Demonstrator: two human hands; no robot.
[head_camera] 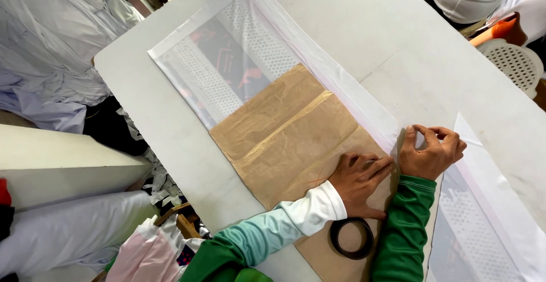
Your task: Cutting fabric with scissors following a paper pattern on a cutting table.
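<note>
My left hand (359, 180) lay flat, palm down, fingers spread and pointing right, its white-cuffed sleeve angling in from below. My right hand (430, 150) sat just beside it, fingers curled, thumb and forefinger pinched, green sleeve rising straight.

Single head view, looking steeply down from above the table (170, 105).

Worn on the head, close over the work, tilted so the table's long edges run from 11 o'clock to 5 o'clock. Left hand (359, 180) and right hand (430, 152) enter from 6 o'clock, near frame centre-right. Piled cloth (51, 48) at 9 to 10 o'clock, white stool (515, 60) at 2 o'clock. No second view, so nothing shared.
</note>
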